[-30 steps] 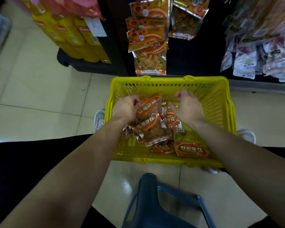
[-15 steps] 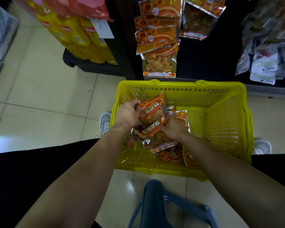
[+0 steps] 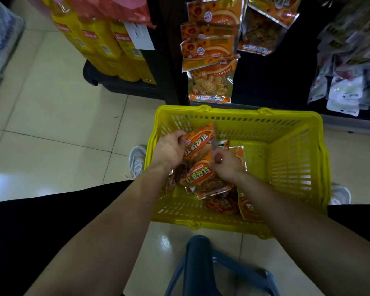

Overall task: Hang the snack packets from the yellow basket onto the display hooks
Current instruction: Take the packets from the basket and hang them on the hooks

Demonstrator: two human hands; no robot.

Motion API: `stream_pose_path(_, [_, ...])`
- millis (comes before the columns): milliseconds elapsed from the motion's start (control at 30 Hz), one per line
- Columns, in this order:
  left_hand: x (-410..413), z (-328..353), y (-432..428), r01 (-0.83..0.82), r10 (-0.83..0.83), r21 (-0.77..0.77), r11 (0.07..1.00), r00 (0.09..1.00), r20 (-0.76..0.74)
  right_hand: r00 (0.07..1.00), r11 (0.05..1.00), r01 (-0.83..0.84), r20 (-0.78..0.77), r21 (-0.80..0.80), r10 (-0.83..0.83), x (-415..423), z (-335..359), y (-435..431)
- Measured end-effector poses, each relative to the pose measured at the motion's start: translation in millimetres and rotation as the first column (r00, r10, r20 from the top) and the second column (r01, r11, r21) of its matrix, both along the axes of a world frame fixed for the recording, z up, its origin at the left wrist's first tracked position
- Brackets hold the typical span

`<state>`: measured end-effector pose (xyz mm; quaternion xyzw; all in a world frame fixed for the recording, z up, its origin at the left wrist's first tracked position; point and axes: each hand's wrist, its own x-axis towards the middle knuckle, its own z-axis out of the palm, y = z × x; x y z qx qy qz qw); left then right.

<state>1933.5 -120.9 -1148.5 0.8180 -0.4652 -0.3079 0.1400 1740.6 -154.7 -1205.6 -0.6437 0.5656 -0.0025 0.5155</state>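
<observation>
One wide-angle camera on the head looks forward and steeply down from close above the yellow basket (image 3: 239,118) at mid-frame, with hanging packets (image 3: 209,60) along the top edge.

I count one yellow basket (image 3: 286,120) holding at least five snack packets (image 3: 198,176), my left hand (image 3: 169,150) and right hand (image 3: 226,165), two white shoes (image 3: 137,161) and one blue stool (image 3: 201,263).

The top packet (image 3: 198,144), gripped in your left hand (image 3: 169,149), reads 红薯沙拉 in yellow. The lower packet (image 3: 198,176), pinched by your right hand (image 3: 225,165), bears the same characters under small Latin letters ending in SHALA. Beyond your grip, the hung packets (image 3: 209,52) show that SHALA ending too.
</observation>
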Motion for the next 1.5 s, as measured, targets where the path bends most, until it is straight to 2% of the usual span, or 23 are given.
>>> stream_pose_path(100, [-1, 0, -2, 0.026, -0.026, 0.013, 1.000, 0.999, 0.023, 0.999, 1.000, 0.009, 0.031, 0.029, -0.010, -5, 3, -4])
stream_pose_path(200, [-3, -3, -4, 0.008, -0.006, 0.045, 0.999, 0.999, -0.046, 0.991, 0.986, 0.064, 0.110, 0.155, -0.081, -10, 2, -6])
stream_pose_path(400, [-6, -6, -9, -0.005, 0.011, 0.047, 0.999, 0.990, -0.140, 0.975, 0.988, 0.045, 0.210, 0.151, -0.076, -15, 9, -10])
stream_pose_path(567, [-10, -4, -14, 0.049, -0.044, 0.033, 0.998, 0.988, -0.150, 0.975, 0.996, 0.083, 0.204, 0.046, -0.091, -13, 26, -28])
stream_pose_path(833, [-16, 3, -12, 0.095, -0.074, 0.051, 0.994, 0.947, -0.313, 0.956, 0.953, 0.283, 0.107, -0.112, -0.272, -2, 44, -41])
stream_pose_path(900, [-17, 3, -12, 0.131, -0.106, 0.064, 0.989, 0.950, -0.293, 0.952, 0.948, 0.300, 0.096, -0.109, -0.291, 1, 45, -40])
stream_pose_path(1000, [-17, 1, -12, 0.148, -0.135, 0.070, 0.986, 0.977, -0.165, 0.951, 0.948, 0.305, 0.079, -0.095, -0.298, 3, 43, -38])
stream_pose_path(1100, [-15, 1, -12, 0.133, -0.126, 0.049, 0.990, 0.984, -0.128, 0.937, 0.925, 0.349, 0.079, -0.151, -0.341, 3, 42, -35])
stream_pose_path(1167, [-16, 2, -13, 0.152, -0.144, 0.047, 0.987, 0.980, -0.136, 0.960, 0.907, 0.275, 0.036, -0.319, -0.278, 1, 44, -37])
stream_pose_path(1233, [-19, 5, -15, 0.175, -0.169, 0.039, 0.984, 0.976, -0.136, 0.993, 0.880, 0.092, -0.018, -0.466, -0.113, -2, 48, -41])
stream_pose_path(1300, [-21, 10, -18, 0.192, -0.187, 0.023, 0.981, 0.972, -0.139, 0.996, 0.844, -0.092, -0.064, -0.528, 0.069, -4, 55, -47])
stream_pose_path(1367, [-22, 17, -19, 0.203, -0.200, 0.003, 0.979, 0.967, -0.160, 0.983, 0.821, -0.186, -0.100, -0.540, 0.156, -6, 62, -53])
stream_pose_path(1500, [-23, 39, -25, 0.222, -0.227, -0.049, 0.974, 0.963, -0.147, 0.977, 0.884, -0.211, -0.064, -0.417, 0.203, -14, 85, -70])
